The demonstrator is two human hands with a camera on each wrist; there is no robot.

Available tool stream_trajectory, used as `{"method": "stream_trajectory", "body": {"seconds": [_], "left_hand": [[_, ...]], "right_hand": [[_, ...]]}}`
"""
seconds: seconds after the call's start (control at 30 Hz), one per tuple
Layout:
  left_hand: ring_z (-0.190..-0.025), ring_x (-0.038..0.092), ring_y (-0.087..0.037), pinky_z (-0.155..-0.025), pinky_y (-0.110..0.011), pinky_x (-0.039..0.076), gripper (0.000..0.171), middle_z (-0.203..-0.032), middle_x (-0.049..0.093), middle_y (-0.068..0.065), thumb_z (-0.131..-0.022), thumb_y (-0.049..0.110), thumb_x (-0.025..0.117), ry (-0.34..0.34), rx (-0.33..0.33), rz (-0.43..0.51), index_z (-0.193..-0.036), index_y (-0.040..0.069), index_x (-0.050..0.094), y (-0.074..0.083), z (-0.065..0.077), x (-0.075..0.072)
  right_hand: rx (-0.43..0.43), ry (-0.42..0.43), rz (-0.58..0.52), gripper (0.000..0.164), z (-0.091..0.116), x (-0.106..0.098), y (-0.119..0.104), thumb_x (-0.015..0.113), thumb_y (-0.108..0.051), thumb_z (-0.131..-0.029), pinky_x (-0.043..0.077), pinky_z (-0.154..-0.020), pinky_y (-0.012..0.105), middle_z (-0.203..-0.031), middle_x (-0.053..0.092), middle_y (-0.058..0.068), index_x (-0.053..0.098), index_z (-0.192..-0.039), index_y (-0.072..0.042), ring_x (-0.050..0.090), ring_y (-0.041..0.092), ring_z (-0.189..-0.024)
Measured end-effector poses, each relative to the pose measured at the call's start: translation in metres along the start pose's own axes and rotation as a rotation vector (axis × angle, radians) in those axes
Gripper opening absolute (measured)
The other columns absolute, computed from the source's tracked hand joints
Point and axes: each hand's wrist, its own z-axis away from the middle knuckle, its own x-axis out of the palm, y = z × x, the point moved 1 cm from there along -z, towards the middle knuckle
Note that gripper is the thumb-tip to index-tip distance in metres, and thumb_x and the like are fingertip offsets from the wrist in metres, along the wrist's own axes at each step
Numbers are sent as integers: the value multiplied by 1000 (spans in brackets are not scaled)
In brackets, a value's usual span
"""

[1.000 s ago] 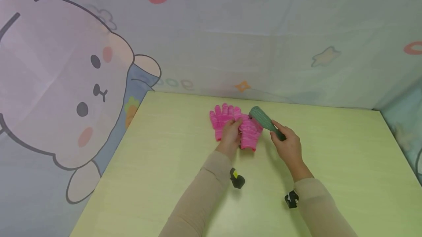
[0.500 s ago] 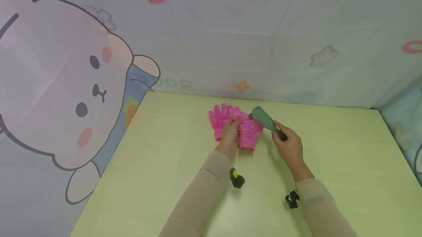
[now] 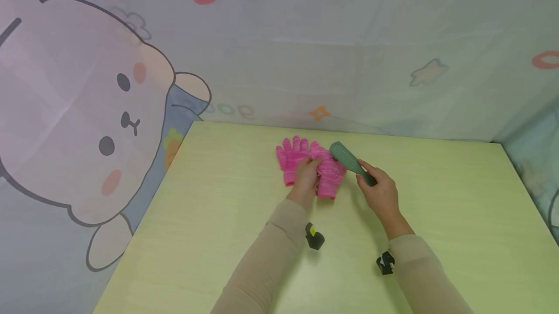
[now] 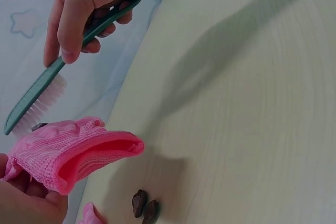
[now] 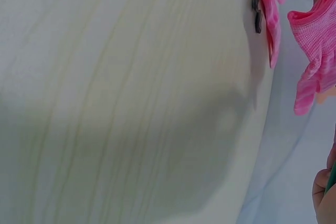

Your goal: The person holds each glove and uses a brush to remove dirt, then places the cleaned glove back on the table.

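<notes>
My left hand [image 3: 306,173] grips a pink knitted glove [image 3: 330,175], raised above the table with its cuff gaping toward the left wrist camera. In my right hand [image 3: 381,191] is the handle of a green brush [image 3: 346,157]. Its pale bristles [image 4: 50,98] point down onto the glove's upper side, beside a small dark piece [image 4: 39,126] lying there. A second pink glove [image 3: 288,156] lies spread on the table just left of the held one, partly behind my left hand.
Two small dark brown lumps [image 4: 150,211] lie on the pale table [image 3: 209,217] below the held glove. A printed cloth [image 3: 305,52] hangs behind the table's back edge. Black wrist cameras [image 3: 315,236] stick out from both sleeves.
The brush head shifts slightly right, then back left over the held glove. The dark piece on that glove, seen half a second ago, is now mostly covered by the brush in the head view.
</notes>
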Motion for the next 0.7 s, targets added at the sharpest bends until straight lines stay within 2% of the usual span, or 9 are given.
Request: {"method": "stream_trajectory", "body": {"seconds": [0.17,0.27,0.37,0.47,0.53,0.7], "left_hand": [[-63,39,-11,-62,-27,35,10,-72,45,3,-92,22,56,17,5,4,-93,12,54,0,-1,-1],[-60,36,-11,-59,-27,32,11,-69,41,4,-92,22,56,21,5,7,-86,14,50,-1,-2,-2],[-61,36,-11,-59,-26,32,9,-70,40,3,-92,22,55,23,-2,17,-92,14,52,-1,-2,-2],[-65,38,-11,-61,-25,34,14,-74,41,2,-93,21,55,21,-13,40,-103,11,55,-2,-2,-3],[-70,42,-12,-65,-25,37,21,-79,45,1,-93,20,54,15,-23,60,-111,9,55,-1,-2,-4],[-82,50,-13,-75,-24,44,28,-90,53,-2,-94,15,53,23,-7,153,-120,3,53,0,-3,-4]], "right_hand": [[0,9,-11,36,1,-1,0,65,-13,-85,42,-66,38,-85,60,13,63,-120,-11,51,25,-74],[20,3,-27,36,1,-2,0,65,-13,-85,43,-67,38,-86,61,13,63,-120,-11,52,25,-75],[62,-13,-38,36,1,-2,1,65,-14,-86,43,-67,36,-89,61,13,62,-121,-12,53,24,-76],[99,-32,-40,36,1,-2,2,64,-15,-87,43,-65,33,-89,62,13,61,-122,-12,52,22,-75],[120,-44,-41,35,2,-2,3,63,-16,-88,42,-64,31,-89,62,12,61,-123,-12,51,22,-74],[148,-66,-42,34,3,-2,8,61,-18,-89,40,-60,30,-87,61,12,60,-123,-12,49,21,-70]]}}
